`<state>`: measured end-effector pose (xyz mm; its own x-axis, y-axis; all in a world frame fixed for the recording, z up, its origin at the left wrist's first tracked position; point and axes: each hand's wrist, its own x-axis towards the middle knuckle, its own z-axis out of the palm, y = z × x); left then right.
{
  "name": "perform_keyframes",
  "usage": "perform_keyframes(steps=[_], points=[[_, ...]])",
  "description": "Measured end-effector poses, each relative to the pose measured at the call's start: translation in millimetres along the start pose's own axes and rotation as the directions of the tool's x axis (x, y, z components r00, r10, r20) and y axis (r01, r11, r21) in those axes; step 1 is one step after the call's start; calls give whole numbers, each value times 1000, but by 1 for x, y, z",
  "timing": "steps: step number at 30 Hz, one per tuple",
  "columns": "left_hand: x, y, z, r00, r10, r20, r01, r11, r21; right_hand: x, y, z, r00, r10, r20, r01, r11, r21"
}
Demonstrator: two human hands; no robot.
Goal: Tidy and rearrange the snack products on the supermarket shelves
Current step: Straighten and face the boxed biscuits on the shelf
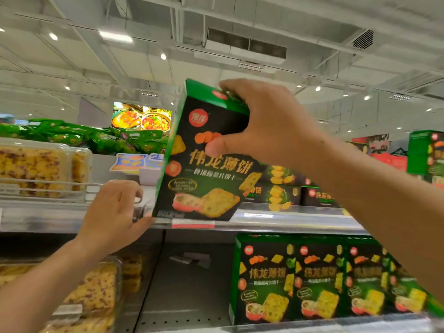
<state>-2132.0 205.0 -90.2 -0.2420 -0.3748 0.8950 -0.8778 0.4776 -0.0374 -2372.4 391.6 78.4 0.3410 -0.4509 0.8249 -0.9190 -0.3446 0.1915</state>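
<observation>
We lose upper right corner of cracker box (204, 164) behind right hand (262, 123). Lower-shelf boxes (319, 280) blur toward right edge. Price tag (193, 223) text unreadable. Both forearms cut off at frame edges.

A tall green-and-black cardboard cracker box (204, 155) with gold lettering and pictured crackers stands tilted, its top leaning right, bottom edge at the upper shelf's front lip. Matching boxes (319, 280) stand upright in a row on the lower shelf at right; others (283, 188) lie flat on the upper shelf behind it.
</observation>
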Motion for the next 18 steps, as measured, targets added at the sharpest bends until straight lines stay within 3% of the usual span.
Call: perform_keyframes(steps=[2,5,10,13,18], points=[[5,6,-8,996,-25,87,22,999,33,-26,2,2,997,-11,76,9,1000,23],[12,24,-16,985,57,161,-80,986,144,-61,7,19,986,-17,166,10,999,41],[14,62,-1,947,204,249,-239,964,119,-99,10,61,968,-36,250,29,999,35],[15,68,17,935,158,316,-187,980,64,-113,5,92,967,-42,253,33,999,38],[14,59,22,941,230,250,-216,973,-81,-132,-9,148,982,-84,170,88,996,-14]])
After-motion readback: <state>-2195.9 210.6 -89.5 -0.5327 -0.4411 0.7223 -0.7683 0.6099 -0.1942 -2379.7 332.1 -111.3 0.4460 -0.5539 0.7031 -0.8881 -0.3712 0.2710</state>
